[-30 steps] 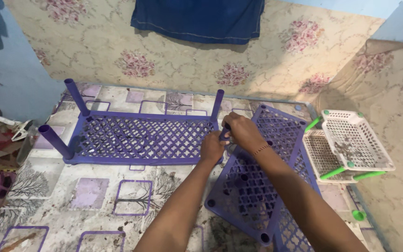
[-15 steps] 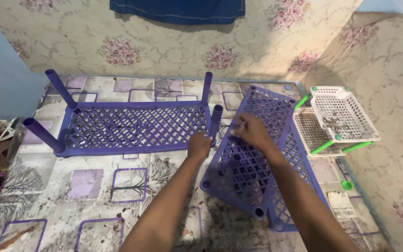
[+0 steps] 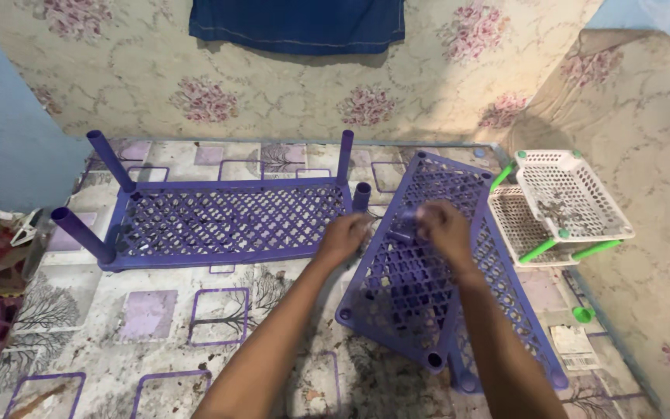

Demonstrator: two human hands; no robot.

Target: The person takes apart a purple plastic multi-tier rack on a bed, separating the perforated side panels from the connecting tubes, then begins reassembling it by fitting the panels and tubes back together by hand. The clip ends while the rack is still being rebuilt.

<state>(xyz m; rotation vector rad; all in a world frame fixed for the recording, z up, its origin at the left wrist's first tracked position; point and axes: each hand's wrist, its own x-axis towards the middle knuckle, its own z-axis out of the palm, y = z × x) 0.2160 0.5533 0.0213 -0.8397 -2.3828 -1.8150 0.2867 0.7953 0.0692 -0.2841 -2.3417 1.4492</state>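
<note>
Both hands meet over the upper part of a purple lattice shelf panel point(image 3: 409, 287), which lies tilted on a second panel point(image 3: 505, 302) toward the right edge of the patterned floor point(image 3: 149, 318). The left hand point(image 3: 344, 237) and right hand point(image 3: 443, 226) close on a short purple tube point(image 3: 402, 230) between them — blurred, so the exact grip cannot be told. A purple shelf with upright legs point(image 3: 226, 221) lies near the far edge; a white basket rack with green posts point(image 3: 560, 206) sits in the far right corner.
</note>
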